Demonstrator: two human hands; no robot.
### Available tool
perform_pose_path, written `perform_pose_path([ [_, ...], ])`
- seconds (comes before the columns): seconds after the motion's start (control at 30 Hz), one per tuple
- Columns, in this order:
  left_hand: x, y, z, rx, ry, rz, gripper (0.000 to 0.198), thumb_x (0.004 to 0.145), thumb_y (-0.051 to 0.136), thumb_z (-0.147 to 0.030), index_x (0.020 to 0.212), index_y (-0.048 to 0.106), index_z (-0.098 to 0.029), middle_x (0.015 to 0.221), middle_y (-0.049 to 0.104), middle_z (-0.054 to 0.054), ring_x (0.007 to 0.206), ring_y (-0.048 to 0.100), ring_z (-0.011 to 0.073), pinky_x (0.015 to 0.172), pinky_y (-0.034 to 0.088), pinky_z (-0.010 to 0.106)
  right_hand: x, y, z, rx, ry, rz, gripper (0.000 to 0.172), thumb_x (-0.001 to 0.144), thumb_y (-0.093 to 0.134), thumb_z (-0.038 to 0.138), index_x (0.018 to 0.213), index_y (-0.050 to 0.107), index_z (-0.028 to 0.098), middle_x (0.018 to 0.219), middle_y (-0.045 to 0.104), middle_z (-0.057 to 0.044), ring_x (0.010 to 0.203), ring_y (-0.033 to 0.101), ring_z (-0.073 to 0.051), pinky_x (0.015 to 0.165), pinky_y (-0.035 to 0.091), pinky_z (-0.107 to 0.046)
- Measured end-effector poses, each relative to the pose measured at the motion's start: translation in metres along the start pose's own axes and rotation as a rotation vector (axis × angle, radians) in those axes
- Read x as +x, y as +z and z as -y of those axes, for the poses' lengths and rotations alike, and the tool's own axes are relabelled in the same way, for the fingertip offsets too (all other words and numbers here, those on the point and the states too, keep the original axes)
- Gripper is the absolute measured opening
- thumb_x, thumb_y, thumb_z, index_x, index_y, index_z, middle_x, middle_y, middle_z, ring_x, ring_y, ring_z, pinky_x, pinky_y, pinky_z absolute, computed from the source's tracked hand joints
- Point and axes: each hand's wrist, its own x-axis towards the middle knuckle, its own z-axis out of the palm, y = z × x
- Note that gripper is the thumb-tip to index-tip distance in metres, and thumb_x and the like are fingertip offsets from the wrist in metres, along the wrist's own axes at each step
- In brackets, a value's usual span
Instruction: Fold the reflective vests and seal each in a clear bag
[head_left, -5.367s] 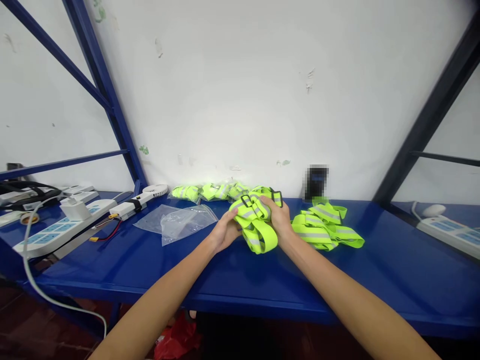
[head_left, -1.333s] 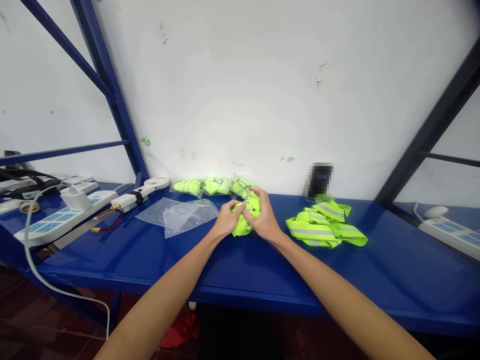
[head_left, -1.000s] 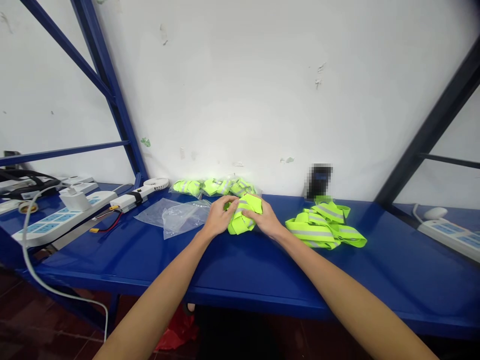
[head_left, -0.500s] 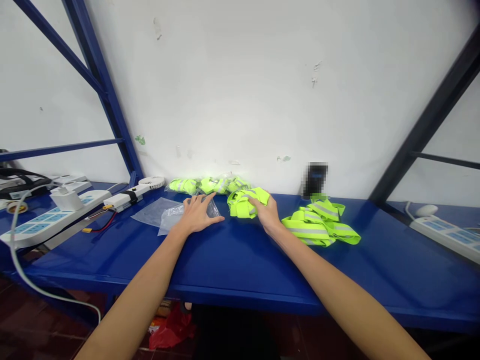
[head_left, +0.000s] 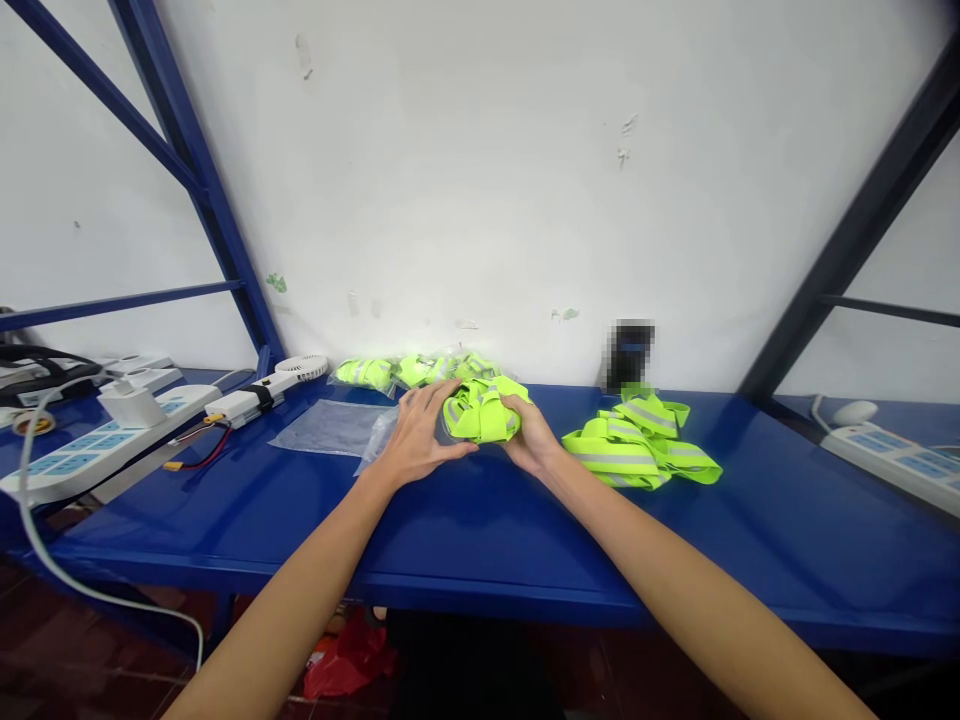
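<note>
My right hand [head_left: 534, 436] is closed on a folded bundle of fluorescent yellow reflective straps [head_left: 486, 410] with grey stripes, thumb on top. My left hand [head_left: 424, 435] is at the bundle's left side, its fingers curved and thumb apart, with a clear plastic bag [head_left: 379, 438] in its grip. The bag is partly hidden by this hand, and its edge shows beside the bundle. Whether the bundle is inside the bag's mouth I cannot tell. Right of my right hand lies a loose heap of the same yellow straps [head_left: 637, 445].
Flat clear bags [head_left: 322, 428] lie left on the blue table [head_left: 480, 540]. Several bagged yellow bundles [head_left: 365, 374] line the wall. A white handheld fan [head_left: 304, 367], power strips [head_left: 97, 440] and a cable flank the left; another strip [head_left: 892, 465] is right. A blurred dark object [head_left: 630, 355] stands behind the heap.
My left hand has moved right with the plastic bag, up to the strap bundle. My right hand has brought the bundle slightly left, so the two meet.
</note>
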Motion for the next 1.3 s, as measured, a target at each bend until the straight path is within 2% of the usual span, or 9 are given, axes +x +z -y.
perform_pose_path([
  [0.17, -0.001, 0.003, -0.001, -0.017, 0.009, 0.009, 0.094, 0.072, 0.065, -0.063, 0.148, 0.021, -0.027, 0.143, 0.042, 0.012, 0.13, 0.039, 0.0312, 0.106, 0.028, 0.046, 0.0, 0.002, -0.003, 0.021, -0.019, -0.017, 0.035, 0.066, 0.067, 0.021, 0.1, 0.059, 0.02, 0.084, 0.071, -0.001, 0.068, 0.066, -0.018, 0.058, 0.057, -0.03],
  [0.33, -0.003, 0.007, -0.007, -0.017, 0.037, 0.067, 0.104, 0.073, 0.067, -0.057, 0.151, 0.005, -0.027, 0.146, 0.037, 0.013, 0.131, 0.038, 0.0323, 0.104, 0.03, 0.047, 0.006, -0.005, -0.003, -0.074, 0.001, -0.174, 0.036, 0.066, 0.068, 0.022, 0.101, 0.058, 0.021, 0.079, 0.069, 0.0, 0.066, 0.065, -0.019, 0.053, 0.057, -0.033],
  [0.47, -0.003, 0.009, -0.009, -0.003, 0.052, 0.057, 0.098, 0.079, 0.066, -0.047, 0.151, 0.003, -0.027, 0.144, 0.041, 0.012, 0.128, 0.041, 0.0299, 0.103, 0.033, 0.045, 0.007, -0.006, -0.001, -0.129, 0.015, -0.235, 0.033, 0.066, 0.066, 0.022, 0.098, 0.058, 0.021, 0.078, 0.068, 0.0, 0.068, 0.066, -0.019, 0.053, 0.057, -0.033],
  [0.57, -0.003, 0.01, -0.008, 0.004, 0.051, 0.032, 0.096, 0.079, 0.066, -0.047, 0.151, 0.005, -0.028, 0.141, 0.044, 0.011, 0.124, 0.044, 0.0295, 0.101, 0.035, 0.044, 0.005, -0.005, 0.0, -0.193, 0.008, -0.248, 0.035, 0.065, 0.067, 0.023, 0.098, 0.058, 0.022, 0.079, 0.068, 0.0, 0.068, 0.066, -0.019, 0.053, 0.056, -0.031],
  [0.73, -0.002, 0.01, -0.001, -0.026, 0.017, 0.003, 0.106, 0.069, 0.072, -0.056, 0.151, 0.011, -0.026, 0.138, 0.048, 0.013, 0.123, 0.045, 0.0308, 0.1, 0.037, 0.046, 0.003, -0.003, 0.001, -0.245, -0.074, -0.182, 0.044, 0.059, 0.071, 0.021, 0.101, 0.06, 0.021, 0.084, 0.07, 0.0, 0.069, 0.066, -0.019, 0.057, 0.055, -0.03],
  [0.87, -0.002, 0.012, 0.005, -0.057, -0.119, -0.035, 0.106, 0.057, 0.076, -0.064, 0.143, 0.031, -0.023, 0.138, 0.048, 0.014, 0.128, 0.042, 0.0336, 0.104, 0.035, 0.049, 0.004, -0.004, 0.002, -0.228, -0.213, -0.102, 0.048, 0.059, 0.072, 0.021, 0.105, 0.061, 0.02, 0.094, 0.071, -0.001, 0.083, 0.066, -0.02, 0.069, 0.054, -0.029],
  [0.93, -0.002, 0.013, 0.005, -0.062, -0.114, 0.007, 0.096, 0.06, 0.073, -0.065, 0.139, 0.037, -0.023, 0.138, 0.047, 0.013, 0.13, 0.04, 0.0329, 0.107, 0.033, 0.049, 0.005, -0.006, 0.001, -0.262, -0.28, -0.08, 0.05, 0.061, 0.072, 0.022, 0.109, 0.06, 0.021, 0.096, 0.07, -0.001, 0.086, 0.065, -0.019, 0.073, 0.053, -0.029],
  [1.1, -0.004, 0.015, 0.002, -0.025, -0.053, 0.087, 0.088, 0.071, 0.065, -0.064, 0.14, 0.032, -0.021, 0.14, 0.045, 0.015, 0.133, 0.037, 0.0315, 0.11, 0.027, 0.052, 0.009, -0.012, -0.005, -0.389, -0.368, -0.092, 0.049, 0.062, 0.072, 0.024, 0.109, 0.059, 0.021, 0.097, 0.068, -0.001, 0.087, 0.061, -0.018, 0.076, 0.051, -0.028],
  [1.3, -0.003, 0.014, 0.002, 0.03, 0.03, 0.066, 0.083, 0.069, 0.069, -0.062, 0.134, 0.036, -0.022, 0.134, 0.051, 0.013, 0.13, 0.042, 0.0305, 0.113, 0.021, 0.053, 0.007, -0.015, 0.0, -0.592, -0.395, -0.012, 0.039, 0.063, 0.07, 0.026, 0.1, 0.06, 0.02, 0.085, 0.064, 0.002, 0.075, 0.057, -0.016, 0.068, 0.048, -0.026],
])
